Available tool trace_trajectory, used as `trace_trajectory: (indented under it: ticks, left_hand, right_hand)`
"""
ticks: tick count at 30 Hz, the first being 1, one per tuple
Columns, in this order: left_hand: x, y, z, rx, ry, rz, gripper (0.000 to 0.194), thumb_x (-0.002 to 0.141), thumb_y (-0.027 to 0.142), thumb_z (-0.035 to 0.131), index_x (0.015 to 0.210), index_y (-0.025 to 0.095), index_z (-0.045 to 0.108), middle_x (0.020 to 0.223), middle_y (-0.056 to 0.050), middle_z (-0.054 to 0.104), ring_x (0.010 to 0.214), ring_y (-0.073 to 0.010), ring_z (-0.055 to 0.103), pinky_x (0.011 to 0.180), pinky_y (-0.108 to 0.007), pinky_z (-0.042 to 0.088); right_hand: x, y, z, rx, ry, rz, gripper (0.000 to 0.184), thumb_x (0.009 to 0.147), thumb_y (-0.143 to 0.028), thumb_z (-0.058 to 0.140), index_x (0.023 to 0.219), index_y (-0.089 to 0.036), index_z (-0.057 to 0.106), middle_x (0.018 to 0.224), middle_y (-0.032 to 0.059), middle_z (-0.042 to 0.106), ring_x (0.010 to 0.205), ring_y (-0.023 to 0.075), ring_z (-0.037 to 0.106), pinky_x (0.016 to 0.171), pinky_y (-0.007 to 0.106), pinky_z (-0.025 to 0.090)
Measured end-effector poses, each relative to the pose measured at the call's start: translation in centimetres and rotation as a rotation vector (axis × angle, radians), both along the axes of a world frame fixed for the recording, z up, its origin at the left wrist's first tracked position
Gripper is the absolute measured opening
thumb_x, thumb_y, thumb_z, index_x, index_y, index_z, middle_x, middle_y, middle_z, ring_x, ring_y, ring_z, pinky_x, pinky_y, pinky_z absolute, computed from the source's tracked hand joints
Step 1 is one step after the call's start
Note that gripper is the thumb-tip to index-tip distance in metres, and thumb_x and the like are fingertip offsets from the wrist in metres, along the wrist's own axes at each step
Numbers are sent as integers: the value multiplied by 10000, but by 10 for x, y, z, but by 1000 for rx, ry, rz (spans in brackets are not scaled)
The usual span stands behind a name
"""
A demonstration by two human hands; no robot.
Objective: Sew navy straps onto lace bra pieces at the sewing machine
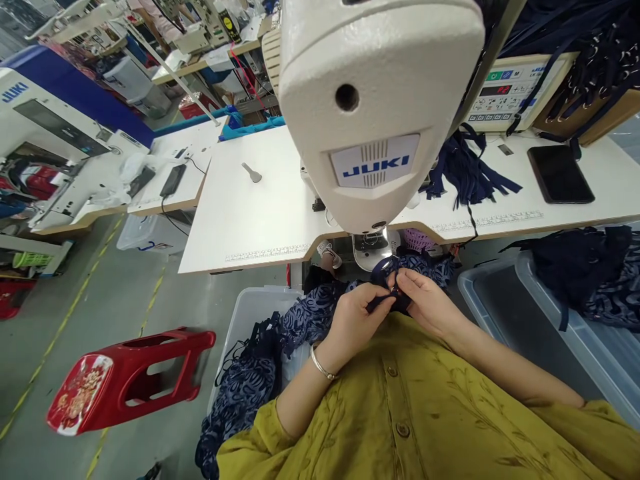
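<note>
My left hand (361, 317) pinches a dark navy strap just in front of my body. Close beside it, my right hand (423, 297) grips the same strap, its fingertips nearly touching the left ones. A small shiny piece shows between the fingers, too small to make out. The strap belongs with a navy patterned garment (320, 308) that trails left over a clear plastic bin. Just beyond my hands is the lower arm (371, 248) of a white JUKI sewing machine (383, 87), whose head hangs above.
A white table (250, 213) surrounds the machine. On its right lie a bundle of navy straps (465, 170), a black phone (560, 175) and a control panel (510, 93). A red stool (135, 380) stands on the floor at left. Clear bins (590, 353) with navy garments sit at right.
</note>
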State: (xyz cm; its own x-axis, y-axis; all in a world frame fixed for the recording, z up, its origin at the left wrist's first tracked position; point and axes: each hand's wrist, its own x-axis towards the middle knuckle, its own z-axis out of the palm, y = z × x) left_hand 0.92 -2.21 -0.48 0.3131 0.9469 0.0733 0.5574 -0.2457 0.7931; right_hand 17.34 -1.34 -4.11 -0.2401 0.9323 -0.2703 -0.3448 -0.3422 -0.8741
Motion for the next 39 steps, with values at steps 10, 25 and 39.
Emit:
trace_trajectory:
  ticks: [10, 25, 39]
  left_hand:
    - [0, -10, 5, 240, 174, -103, 99, 916, 244, 572, 915, 192, 657, 758, 5, 669, 663, -116, 600, 606, -220, 434]
    - [-1, -17, 7, 579, 390, -47, 161, 968, 225, 479, 1068, 154, 582, 757, -18, 618, 660, -141, 565, 594, -264, 453]
    - [-3, -12, 8, 408, 284, -45, 159, 964, 269, 490, 957, 185, 625, 782, -18, 636, 700, -136, 599, 608, -243, 475]
  right_hand:
    - [9, -9, -6, 57, 105, -77, 250, 833, -500, 641, 820, -250, 642, 765, -1, 632, 732, 150, 577, 695, 277, 477]
    - [4, -15, -6, 661, -154, -190, 97, 815, -170, 698, 804, -265, 713, 818, 30, 695, 822, 197, 652, 738, 334, 530]
    - [14, -10, 10, 625, -354, -54, 39, 837, -234, 682, 805, -255, 673, 819, -3, 684, 809, 173, 643, 765, 300, 507]
